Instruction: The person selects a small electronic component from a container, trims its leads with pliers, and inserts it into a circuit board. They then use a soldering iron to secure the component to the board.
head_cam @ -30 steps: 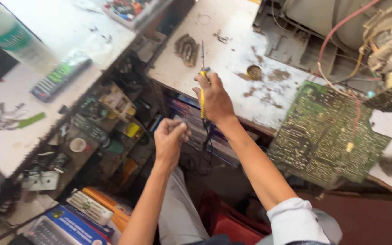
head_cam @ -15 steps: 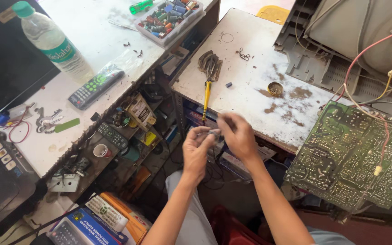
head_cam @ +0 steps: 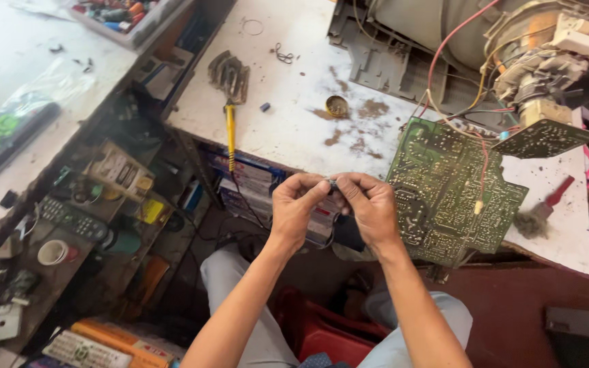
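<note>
Flat orange-and-white boxes (head_cam: 114, 341) stacked at bottom left; blue-white cartons (head_cam: 253, 178) shelved under the tabletop (head_cam: 294, 123); yellow-labelled packet (head_cam: 121, 170) left of them.

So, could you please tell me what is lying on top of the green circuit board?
On the circuit board lie a red wire and a yellowish one, ending at a small pale connector. The right hand covers its left edge, hiding anything there.
</note>
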